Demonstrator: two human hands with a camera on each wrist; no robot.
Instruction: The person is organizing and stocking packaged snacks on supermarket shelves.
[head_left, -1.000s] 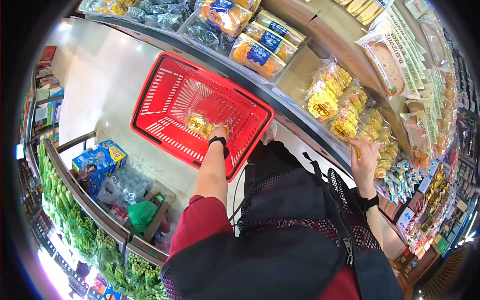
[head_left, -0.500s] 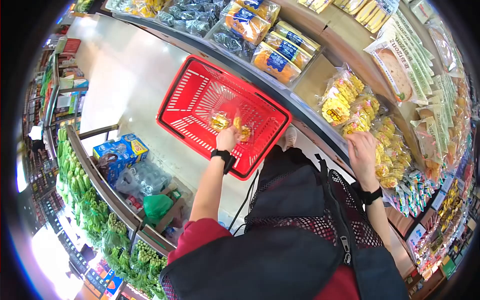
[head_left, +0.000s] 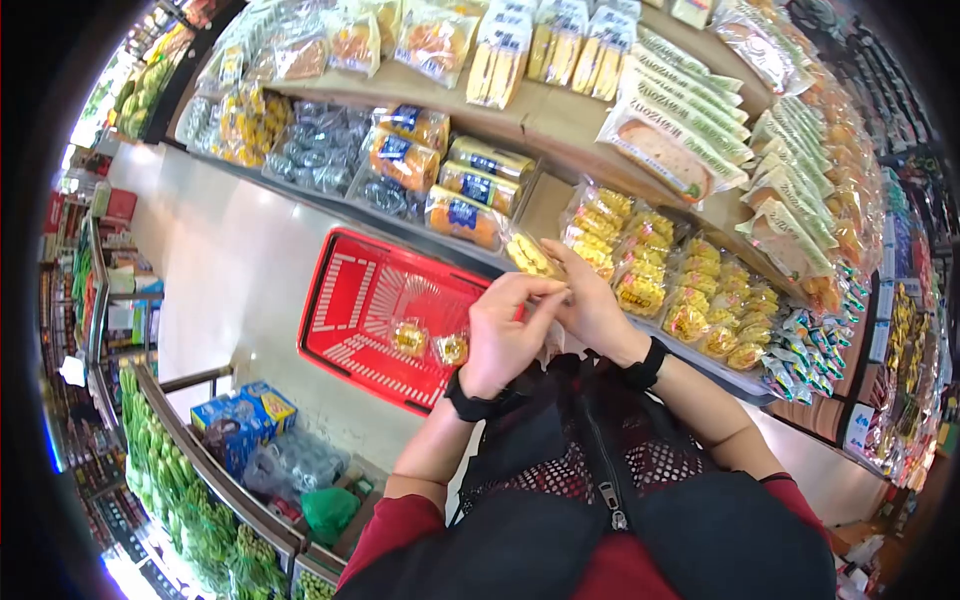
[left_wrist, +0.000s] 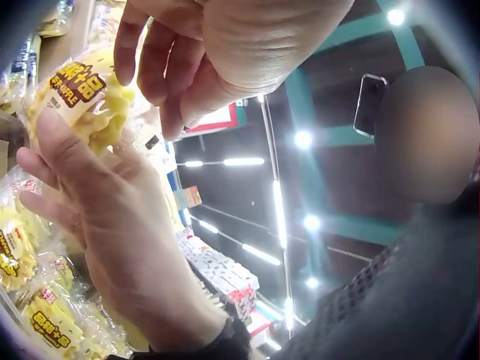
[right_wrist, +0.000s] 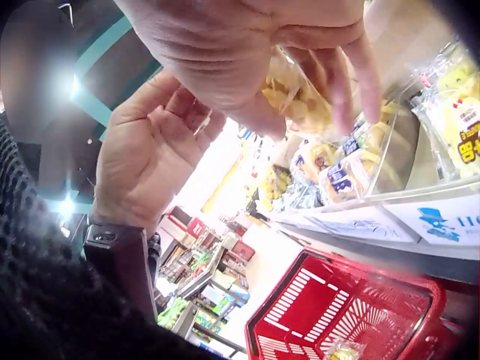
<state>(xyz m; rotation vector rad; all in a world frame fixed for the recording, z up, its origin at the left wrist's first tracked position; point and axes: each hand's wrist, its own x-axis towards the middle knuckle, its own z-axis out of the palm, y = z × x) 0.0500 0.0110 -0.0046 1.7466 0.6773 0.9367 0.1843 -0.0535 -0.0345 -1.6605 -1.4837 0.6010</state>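
In the head view, my right hand (head_left: 597, 306) grips a clear-wrapped yellow snack package (head_left: 530, 254) over the shelf edge. My left hand (head_left: 507, 335) is beside it, thumb and fingertips close together near the right palm. In the left wrist view, the right thumb lies on the package (left_wrist: 84, 101), and the left hand (left_wrist: 240, 49) is curled near its edge. Whether the left fingertips hold any wrapper is unclear. The right wrist view shows the package (right_wrist: 296, 94) behind the right fingers. Two small yellow packages (head_left: 409, 337) (head_left: 451, 348) lie in the red basket (head_left: 335, 330).
Shelf bins hold more yellow packages (head_left: 645, 262), blue-labelled bread (head_left: 463, 220) and dark-wrapped items (head_left: 318, 140). Sandwich packs (head_left: 660, 145) stand above. The red basket lies below the shelf edge. At the lower left are green vegetables (head_left: 180, 490) and a blue box (head_left: 243, 425).
The left hand has left the basket and risen beside the right hand. The right hand has moved left from the yellow packages and now holds one. The view has shifted toward the shelf.
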